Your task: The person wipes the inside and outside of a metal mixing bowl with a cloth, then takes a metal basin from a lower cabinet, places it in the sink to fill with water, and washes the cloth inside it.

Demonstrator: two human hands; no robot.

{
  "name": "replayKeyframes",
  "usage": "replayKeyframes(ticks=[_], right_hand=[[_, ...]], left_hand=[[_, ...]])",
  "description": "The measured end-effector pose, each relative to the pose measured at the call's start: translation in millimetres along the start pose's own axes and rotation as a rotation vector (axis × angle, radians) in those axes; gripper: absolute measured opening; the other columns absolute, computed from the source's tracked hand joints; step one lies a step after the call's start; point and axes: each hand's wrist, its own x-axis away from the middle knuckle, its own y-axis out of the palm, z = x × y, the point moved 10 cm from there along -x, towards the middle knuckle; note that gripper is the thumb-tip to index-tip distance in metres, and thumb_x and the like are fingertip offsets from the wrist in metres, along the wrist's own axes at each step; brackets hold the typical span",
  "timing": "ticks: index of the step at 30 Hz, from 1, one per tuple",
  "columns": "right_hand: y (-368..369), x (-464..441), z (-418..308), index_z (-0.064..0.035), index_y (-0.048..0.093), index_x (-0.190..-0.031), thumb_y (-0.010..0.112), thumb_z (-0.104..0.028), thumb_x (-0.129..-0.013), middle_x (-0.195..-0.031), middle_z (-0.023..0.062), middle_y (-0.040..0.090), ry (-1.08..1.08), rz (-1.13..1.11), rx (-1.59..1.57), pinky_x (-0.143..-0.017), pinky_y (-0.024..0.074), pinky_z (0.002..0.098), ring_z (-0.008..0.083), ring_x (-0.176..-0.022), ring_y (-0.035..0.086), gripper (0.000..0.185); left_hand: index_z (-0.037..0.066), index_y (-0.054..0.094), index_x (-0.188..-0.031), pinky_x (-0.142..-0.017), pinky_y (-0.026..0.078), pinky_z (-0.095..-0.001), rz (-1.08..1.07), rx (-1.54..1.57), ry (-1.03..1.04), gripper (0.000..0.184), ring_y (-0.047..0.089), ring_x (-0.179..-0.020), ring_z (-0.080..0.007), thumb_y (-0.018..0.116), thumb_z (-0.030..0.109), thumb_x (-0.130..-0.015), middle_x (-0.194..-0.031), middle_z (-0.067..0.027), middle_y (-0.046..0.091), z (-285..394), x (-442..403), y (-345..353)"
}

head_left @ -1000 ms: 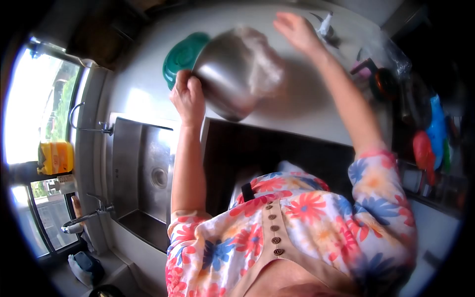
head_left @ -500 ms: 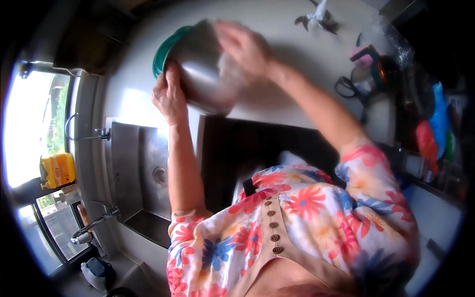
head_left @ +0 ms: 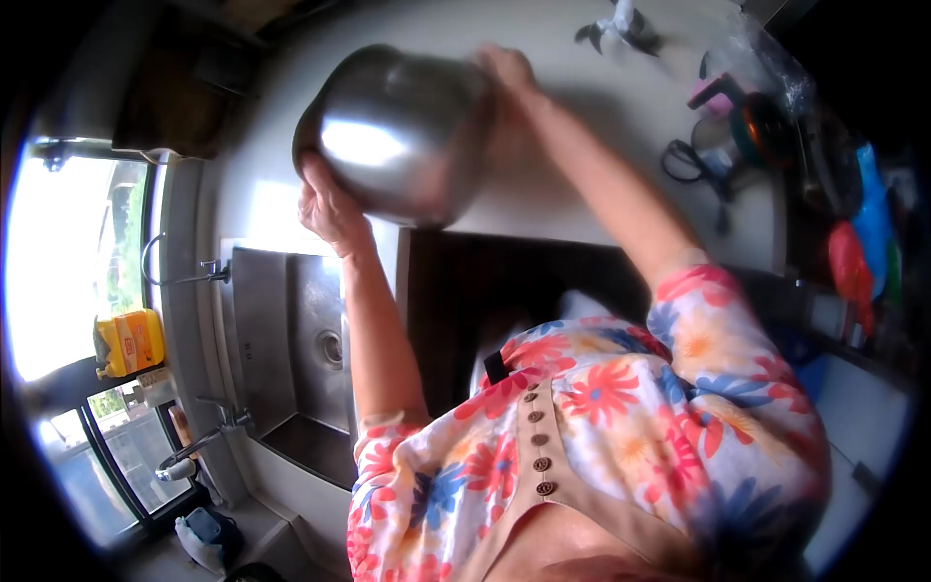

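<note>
A shiny stainless steel bowl (head_left: 407, 145) is tilted on its side above the counter, its rim to the left and its rounded outside facing me. My left hand (head_left: 332, 209) grips the rim from below, thumb against the metal. At the bowl's right end, my right hand (head_left: 508, 70) is against the base with its fingers curled. Motion blur and the bowl partly hide those fingers, so whatever they hold does not show.
The steel sink (head_left: 315, 301) with a faucet (head_left: 208, 272) lies left, below the window. A yellow pack (head_left: 131, 341) stands on the sill. Scissors (head_left: 684, 160), a knotted white bag (head_left: 621, 27) and a dark-handled container (head_left: 756, 131) are on the counter (head_left: 601, 184) at right.
The bowl has turned, showing more of its side, and now hides the green item behind it. My right hand has moved from over the bowl to its right end.
</note>
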Motion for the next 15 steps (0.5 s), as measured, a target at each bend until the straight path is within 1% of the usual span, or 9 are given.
replayKeyframes(ticks=[3,4,5,6,7,8,9,11,15], right_hand=[[16.9,7.3,-51.9,-0.0005,0.059,-0.065,0.045,-0.027,-0.081,-0.058,0.0105,0.059,-0.395,-0.064,0.281,-0.056,0.0439,0.0341,0.0215,-0.055,0.055,0.034],[25.3,22.6,-73.0,-0.0013,0.061,-0.068,0.042,-0.030,-0.081,-0.067,0.0148,0.062,-0.471,-0.033,0.450,-0.061,0.0463,0.0363,0.0265,-0.061,0.060,0.037],[33.5,46.9,-94.0,-0.0014,0.060,-0.069,0.042,-0.030,-0.082,-0.066,0.0174,0.060,-0.578,0.023,0.550,-0.064,0.0470,0.0391,0.0306,-0.062,0.059,0.036],[44.5,70.0,-106.2,-0.0015,0.061,-0.070,0.043,-0.028,-0.083,-0.062,0.0161,0.059,-0.651,-0.005,0.563,-0.062,0.0478,0.0399,0.0301,-0.060,0.059,0.034],[56.2,89.2,-111.3,-0.0029,0.061,-0.072,0.046,-0.024,-0.083,-0.067,0.0141,0.061,-0.713,-0.070,0.533,-0.067,0.0476,0.0389,0.0296,-0.067,0.060,0.028],[69.4,120.7,-124.3,-0.0045,0.063,-0.078,0.050,-0.023,-0.080,-0.082,0.0110,0.063,-1.127,0.020,0.620,-0.076,0.0443,0.0385,0.0260,-0.083,0.059,0.023],[85.1,152.4,-118.9,-0.0049,0.063,-0.085,0.052,-0.025,-0.078,-0.098,0.0089,0.060,-1.340,0.070,0.779,-0.086,0.0375,0.0407,0.0233,-0.099,0.052,0.024],[102.2,188.3,-111.2,-0.0050,0.062,-0.091,0.055,-0.027,-0.076,-0.105,0.0074,0.057,-1.416,-0.046,0.970,-0.089,0.0334,0.0436,0.0208,-0.105,0.048,0.028],[97.7,167.3,-116.5,-0.0045,0.060,-0.097,0.055,-0.027,-0.076,-0.107,0.0088,0.057,-1.420,-0.126,0.887,-0.092,0.0324,0.0415,0.0203,-0.107,0.047,0.031]], left_hand=[[0.002,0.065,-0.091,-0.063,0.048,-0.0296,0.038,0.005,-0.004,0.043,0.058,-0.067,-0.0161,0.048,0.041,-0.085,-0.071,-0.0063,0.063,10.6,-1.7,10.0],[0.002,0.065,-0.091,-0.063,0.048,-0.0292,0.037,-0.011,-0.009,0.043,0.058,-0.067,-0.0161,0.049,0.041,-0.085,-0.070,-0.0065,0.063,17.6,-2.9,13.1],[0.001,0.065,-0.091,-0.062,0.048,-0.0289,0.035,-0.030,-0.016,0.043,0.058,-0.066,-0.0161,0.049,0.041,-0.085,-0.070,-0.0067,0.063,20.4,-3.6,14.2],[0.001,0.065,-0.089,-0.057,0.047,-0.0273,0.031,0.021,-0.031,0.040,0.056,-0.063,-0.0139,0.052,0.039,-0.084,-0.068,-0.0060,0.062,17.6,-6.4,15.1],[0.001,0.065,-0.088,-0.056,0.046,-0.0271,0.024,0.009,-0.040,0.039,0.055,-0.062,-0.0130,0.053,0.038,-0.084,-0.068,-0.0056,0.062,16.9,-8.5,17.6],[0.001,0.065,-0.087,-0.055,0.045,-0.0268,0.018,-0.002,-0.048,0.038,0.054,-0.061,-0.0122,0.054,0.037,-0.083,-0.067,-0.0052,0.062,16.5,-10.4,19.7],[0.001,0.066,-0.086,-0.053,0.044,-0.0266,0.012,-0.014,-0.059,0.037,0.054,-0.060,-0.0113,0.055,0.036,-0.083,-0.067,-0.0048,0.061,15.5,-11.7,21.2],[0.000,0.066,-0.082,-0.051,0.041,-0.0263,-0.039,0.031,-0.097,0.036,0.051,-0.059,-0.0096,0.057,0.036,-0.082,-0.064,-0.0037,0.060,13.1,-14.4,25.8],[-0.001,0.066,-0.080,-0.053,0.040,-0.0248,-0.079,0.073,-0.110,0.040,0.049,-0.058,-0.0090,0.057,0.038,-0.082,-0.061,-0.0037,0.058,10.9,-17.6,29.6]])
